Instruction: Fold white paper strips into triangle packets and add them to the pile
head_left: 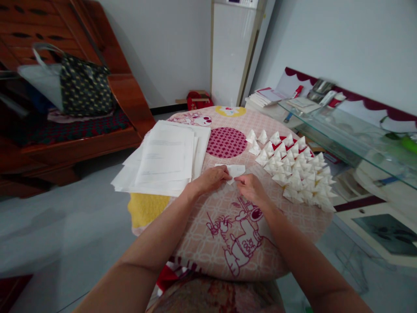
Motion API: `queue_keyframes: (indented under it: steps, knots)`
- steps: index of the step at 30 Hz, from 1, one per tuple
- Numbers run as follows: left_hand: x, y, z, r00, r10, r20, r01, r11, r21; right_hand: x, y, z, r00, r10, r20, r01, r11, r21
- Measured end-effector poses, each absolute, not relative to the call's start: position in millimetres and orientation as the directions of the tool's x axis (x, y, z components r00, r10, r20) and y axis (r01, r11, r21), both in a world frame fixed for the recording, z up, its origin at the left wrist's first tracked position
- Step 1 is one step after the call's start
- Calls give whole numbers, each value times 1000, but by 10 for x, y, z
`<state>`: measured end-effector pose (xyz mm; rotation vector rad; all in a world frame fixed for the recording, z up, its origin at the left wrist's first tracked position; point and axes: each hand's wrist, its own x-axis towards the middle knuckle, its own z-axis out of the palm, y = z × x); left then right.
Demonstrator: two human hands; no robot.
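A small piece of folded white paper (235,171) lies near the middle of the round table, its lower end narrowing to a point. My left hand (215,177) grips its left side with fingers pressed together. On the right side, my right hand (250,187) is closed, with its fingertips at the paper's lower edge. To the right stand several rows of folded paper pieces (293,163) with pointed tops. A stack of white paper sheets (166,156), some with printed lines, lies left of my hands.
A pink patterned cloth (202,234) covers the round table. A glass shelf (358,148) with a cup, a metal container and papers (265,96) stands close on the right. At the left is a wooden bench (125,104) bearing a dotted bag (84,84).
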<state>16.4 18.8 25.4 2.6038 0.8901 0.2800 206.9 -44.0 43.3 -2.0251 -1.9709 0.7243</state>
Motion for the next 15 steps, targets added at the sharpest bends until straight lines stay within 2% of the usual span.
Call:
queue_keyframes:
  steps: [7, 15]
  knots:
    - [171, 198, 220, 780, 616, 106, 529, -741, 414, 2027, -535, 303, -112, 984, -137, 832, 18, -554]
    - [167, 176, 242, 776, 623, 96, 537, -733, 417, 2039, -577, 283, -204, 976, -70, 817, 130, -562]
